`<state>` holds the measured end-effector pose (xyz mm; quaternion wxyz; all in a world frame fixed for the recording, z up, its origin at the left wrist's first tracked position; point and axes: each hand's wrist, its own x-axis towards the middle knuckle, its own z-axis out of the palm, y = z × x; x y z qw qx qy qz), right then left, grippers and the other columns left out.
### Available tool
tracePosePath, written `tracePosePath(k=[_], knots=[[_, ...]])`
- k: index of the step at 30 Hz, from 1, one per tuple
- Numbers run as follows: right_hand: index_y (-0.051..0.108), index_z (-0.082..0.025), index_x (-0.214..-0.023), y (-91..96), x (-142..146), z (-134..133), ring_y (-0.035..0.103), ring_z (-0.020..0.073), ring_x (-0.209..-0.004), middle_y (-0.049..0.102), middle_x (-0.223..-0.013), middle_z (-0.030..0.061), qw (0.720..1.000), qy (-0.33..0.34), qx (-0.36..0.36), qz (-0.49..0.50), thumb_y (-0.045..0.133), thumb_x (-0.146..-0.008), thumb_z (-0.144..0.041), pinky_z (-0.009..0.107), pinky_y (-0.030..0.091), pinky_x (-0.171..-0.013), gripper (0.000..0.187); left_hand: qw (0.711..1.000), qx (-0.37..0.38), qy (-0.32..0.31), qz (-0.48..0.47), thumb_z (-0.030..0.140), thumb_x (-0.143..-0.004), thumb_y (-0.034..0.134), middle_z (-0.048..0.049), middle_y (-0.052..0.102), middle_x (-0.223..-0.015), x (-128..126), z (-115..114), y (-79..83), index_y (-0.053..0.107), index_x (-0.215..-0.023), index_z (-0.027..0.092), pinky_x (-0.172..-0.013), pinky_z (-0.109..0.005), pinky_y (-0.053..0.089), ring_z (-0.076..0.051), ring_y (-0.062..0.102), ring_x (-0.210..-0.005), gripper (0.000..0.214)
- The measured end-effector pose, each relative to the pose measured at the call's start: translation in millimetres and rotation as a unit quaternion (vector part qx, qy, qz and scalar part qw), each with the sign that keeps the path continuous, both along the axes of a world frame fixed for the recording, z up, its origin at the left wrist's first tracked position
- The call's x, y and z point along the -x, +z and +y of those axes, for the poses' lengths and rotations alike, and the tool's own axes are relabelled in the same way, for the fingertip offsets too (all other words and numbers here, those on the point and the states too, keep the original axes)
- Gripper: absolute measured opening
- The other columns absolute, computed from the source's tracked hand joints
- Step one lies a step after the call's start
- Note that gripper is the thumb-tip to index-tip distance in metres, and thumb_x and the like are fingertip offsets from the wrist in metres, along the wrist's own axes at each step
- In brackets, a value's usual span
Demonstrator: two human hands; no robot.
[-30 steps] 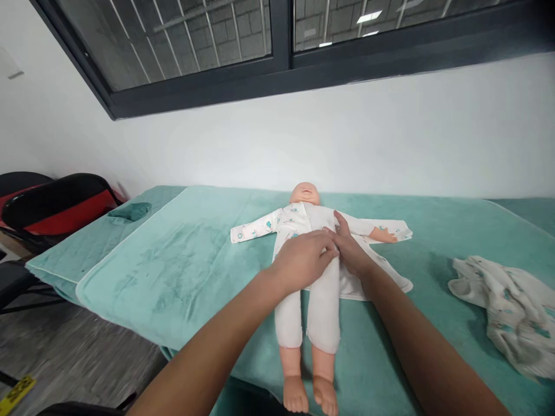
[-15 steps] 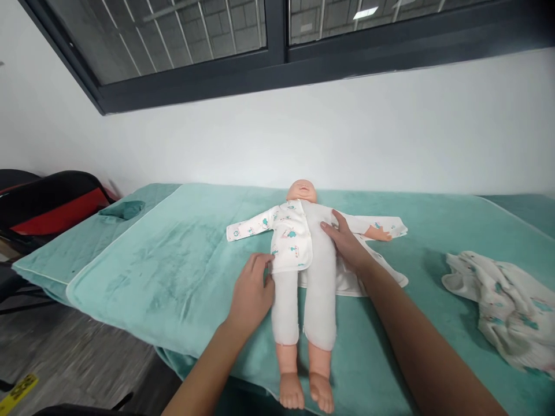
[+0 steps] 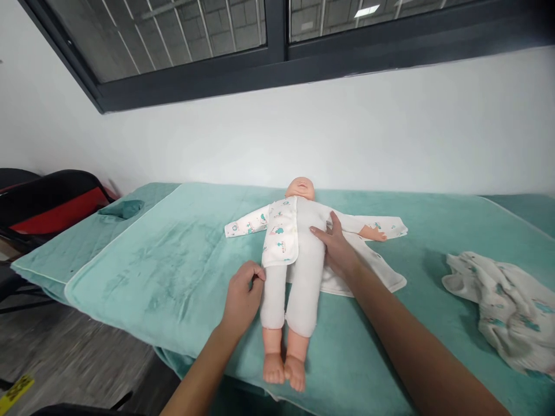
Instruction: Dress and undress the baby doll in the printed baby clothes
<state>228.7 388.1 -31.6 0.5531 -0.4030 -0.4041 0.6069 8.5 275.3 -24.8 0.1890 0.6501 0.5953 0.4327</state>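
Note:
A baby doll (image 3: 302,261) lies on its back on a teal blanket (image 3: 173,254), head toward the wall and feet near the front edge. It wears a white printed top (image 3: 280,231), folded over its chest on the left; the other flap (image 3: 373,271) is spread flat on the blanket. My left hand (image 3: 241,297) is curled, fingertips pressed together at the doll's hip beside the thigh; what they pinch is hidden. My right hand (image 3: 336,248) lies flat with fingers stretched on the doll's side, over the spread flap.
A crumpled printed cloth (image 3: 503,306) lies at the right of the blanket. A small dark green cloth (image 3: 121,209) sits at the far left corner. Black and red chairs (image 3: 52,202) stand left of the table. A white wall and a dark window frame are behind.
My left hand left the doll's belly and dropped to its hip, curling there. The doll slid left with its legs drawn together. My right hand stayed on the torso.

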Motion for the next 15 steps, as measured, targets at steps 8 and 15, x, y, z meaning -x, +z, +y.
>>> tracePosePath(k=[8, 15], knots=[[-0.009, -0.039, -0.155, -9.5, -1.1, 7.7, 0.035, 0.0199, -0.145, 0.015, -0.165, 0.0027, 1.000, 0.018, -0.013, -0.007, 0.076, -0.075, -0.050, 0.036, 0.045, -0.109, 0.117, 0.999, -0.023, 0.023, -0.028, 0.006, -0.076, 0.043, -0.0002, 0.062, -0.091, -13.1, 12.2, 3.0, 0.059, -0.089, 0.023, -0.081, -0.030, 0.048, -0.016, 0.059, -0.088, 0.027], [-0.006, -0.038, -0.155, -18.2, -3.2, 13.4, 0.029, 0.0211, -0.147, 0.006, -0.166, 0.0050, 0.998, 0.017, -0.020, -0.055, 0.074, -0.076, -0.054, 0.039, 0.038, -0.115, 0.114, 0.999, 0.005, 0.042, -0.015, 0.006, -0.074, 0.041, 0.0029, 0.057, -0.069, -20.9, 5.3, 6.5, 0.052, -0.071, 0.022, -0.064, -0.027, 0.042, -0.015, 0.053, -0.067, 0.020]])
